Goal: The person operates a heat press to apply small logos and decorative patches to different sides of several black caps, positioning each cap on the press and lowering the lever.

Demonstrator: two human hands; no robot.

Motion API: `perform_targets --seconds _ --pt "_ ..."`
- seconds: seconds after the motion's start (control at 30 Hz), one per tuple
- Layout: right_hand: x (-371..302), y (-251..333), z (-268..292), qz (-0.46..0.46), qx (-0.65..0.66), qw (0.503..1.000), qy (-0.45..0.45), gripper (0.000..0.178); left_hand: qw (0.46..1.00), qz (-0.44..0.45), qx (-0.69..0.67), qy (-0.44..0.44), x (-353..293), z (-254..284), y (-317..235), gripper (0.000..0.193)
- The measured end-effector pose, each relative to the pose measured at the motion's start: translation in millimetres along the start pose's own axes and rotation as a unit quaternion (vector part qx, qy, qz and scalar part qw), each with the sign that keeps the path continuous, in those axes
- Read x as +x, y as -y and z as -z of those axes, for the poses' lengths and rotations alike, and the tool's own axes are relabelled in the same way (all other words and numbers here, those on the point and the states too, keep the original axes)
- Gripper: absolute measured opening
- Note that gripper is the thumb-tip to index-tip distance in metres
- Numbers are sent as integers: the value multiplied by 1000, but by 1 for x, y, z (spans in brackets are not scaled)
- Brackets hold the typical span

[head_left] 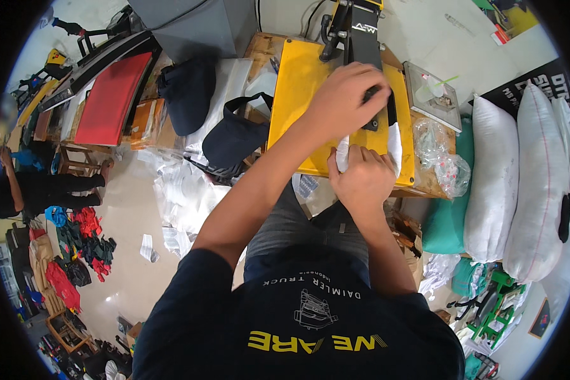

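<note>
Two hands are busy on the yellow flat heat-press platen (pixel 304 95) at about 12 o'clock from the person's chest. Left hand (pixel 348 95) sits further out, curled down over a black piece near the press's black upright arm (pixel 361 31); fingers look closed on it, but what exactly they pinch is hidden under the knuckles. Right hand (pixel 364 177) is nearer the body, at the platen's front edge, fist closed around a bunched white cloth strip (pixel 343 155).

That white cloth seems to carry on under the hands and show again at 1 o'clock (pixel 394 142), so its long axis runs roughly left-to-right along the front of the platen, with the right hand clearly the nearer one to the free end. The left forearm crosses diagonally from 7 o'clock over to the work.

Room-wise: bare yellow surface is open toward 10 o'clock of the hands. To 3 o'clock it's tight, with crumpled clear plastic bags (pixel 440 158) on the wooden bench (pixel 424 183) edge and a small clear tray (pixel 432 95) just behind. Dark navy caps (pixel 231 136) lie off the platen at 9 o'clock. Big white stuffed sacks (pixel 491 177) stand well apart at 3 o'clock. Another person (pixel 38 187) sits on the floor far off at 9 o'clock.
</note>
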State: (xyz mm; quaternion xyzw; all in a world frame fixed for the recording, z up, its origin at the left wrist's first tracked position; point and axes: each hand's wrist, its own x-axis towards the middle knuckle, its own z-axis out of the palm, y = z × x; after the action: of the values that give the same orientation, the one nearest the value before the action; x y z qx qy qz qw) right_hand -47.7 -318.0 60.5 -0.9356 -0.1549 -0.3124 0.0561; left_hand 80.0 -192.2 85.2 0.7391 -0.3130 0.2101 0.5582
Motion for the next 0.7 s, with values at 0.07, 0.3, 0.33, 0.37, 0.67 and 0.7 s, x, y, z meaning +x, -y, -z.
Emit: perform_targets --seconds 0.07,0.3,0.33,0.37,0.67,0.7 --pt "-2 0 -1 -4 1 1000 -4 33 992 -87 74 60 49 -25 16 26" --pt "-4 -1 -1 -8 15 1000 -4 31 879 -5 313 358 77 -72 51 64" --pt "-3 -1 -2 -8 18 1000 -7 31 883 -18 316 348 77 -75 54 63" --pt "-1 -2 0 -14 35 999 16 30 885 -26 319 337 75 -76 56 61" --pt "48 -12 61 23 28 999 29 33 868 52 280 406 129 -78 36 54" --pt "58 -13 70 11 15 999 34 33 835 81 283 465 147 -75 25 58"
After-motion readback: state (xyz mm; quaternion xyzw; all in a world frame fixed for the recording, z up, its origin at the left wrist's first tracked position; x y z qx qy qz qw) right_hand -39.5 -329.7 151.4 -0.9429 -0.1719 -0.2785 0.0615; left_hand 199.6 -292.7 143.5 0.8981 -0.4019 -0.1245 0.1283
